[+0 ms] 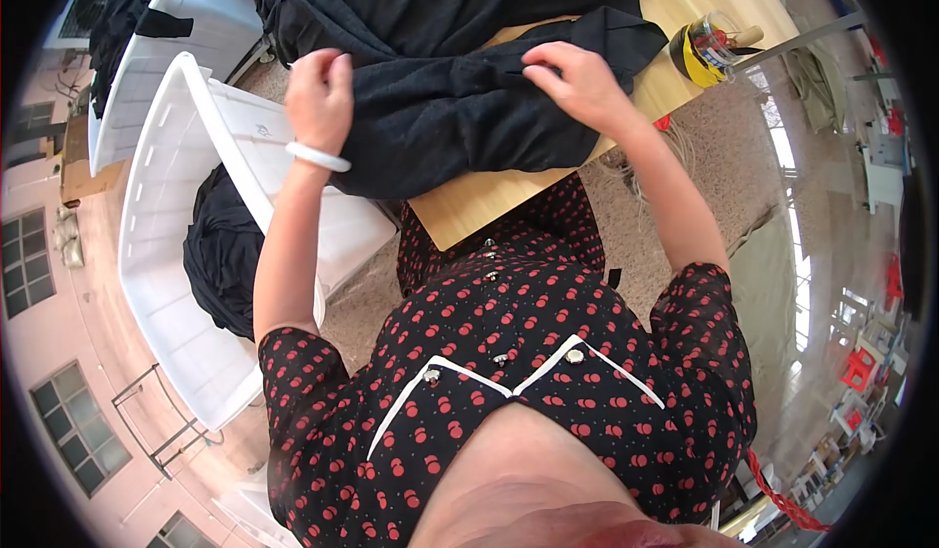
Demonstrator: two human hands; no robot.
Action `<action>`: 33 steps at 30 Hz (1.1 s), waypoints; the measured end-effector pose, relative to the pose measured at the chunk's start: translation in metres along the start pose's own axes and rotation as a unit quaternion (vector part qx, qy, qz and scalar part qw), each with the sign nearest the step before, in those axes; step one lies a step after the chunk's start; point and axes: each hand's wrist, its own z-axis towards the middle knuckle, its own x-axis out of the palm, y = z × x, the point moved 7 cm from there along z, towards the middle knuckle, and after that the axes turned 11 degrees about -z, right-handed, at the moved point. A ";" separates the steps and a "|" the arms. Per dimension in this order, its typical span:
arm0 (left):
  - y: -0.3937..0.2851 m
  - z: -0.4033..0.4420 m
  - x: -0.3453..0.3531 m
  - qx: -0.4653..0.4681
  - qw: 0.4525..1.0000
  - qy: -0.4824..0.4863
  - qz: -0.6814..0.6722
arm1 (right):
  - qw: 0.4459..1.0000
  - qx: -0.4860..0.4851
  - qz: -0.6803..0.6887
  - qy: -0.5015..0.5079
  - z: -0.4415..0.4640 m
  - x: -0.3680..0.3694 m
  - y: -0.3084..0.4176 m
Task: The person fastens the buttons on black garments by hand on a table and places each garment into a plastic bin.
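A length of black cloth [440, 122] lies wrinkled along the near edge of the wooden table [489, 207], part of it hanging past the left corner. At its left end my left hand [321, 103], with a white bangle on the wrist, has its fingers closed on the cloth. My right hand [579, 83] is at the cloth's upper right side, thumb and forefinger pinching the fabric; the other fingers are partly hidden. Behind both hands rests a larger heap of black fabric [430, 5].
A white plastic bin [147, 284] holding bundled black fabric [220, 254] stands close at my left, with another white bin [210, 34] beyond it. Near the table's right edge sits a clear jar with yellow tape [699, 54], tools inside. A metal bar [802, 39] extends to the right.
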 end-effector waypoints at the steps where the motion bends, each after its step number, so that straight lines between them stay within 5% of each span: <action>1: -0.015 0.004 0.014 0.023 0.999 0.018 -0.026 | 0.999 -0.023 -0.034 -0.019 0.003 0.010 0.006; 7: -0.013 0.012 0.116 -0.008 0.972 0.227 -0.054 | 0.992 -0.069 -0.094 -0.037 0.014 0.058 0.023; 13: -0.019 0.006 0.182 -0.078 0.891 0.446 0.013 | 0.997 0.068 0.024 -0.004 -0.008 0.049 0.007; 33: -0.015 -0.014 0.186 -0.130 0.887 0.441 -0.041 | 0.995 0.095 -0.008 -0.019 0.001 0.055 -0.002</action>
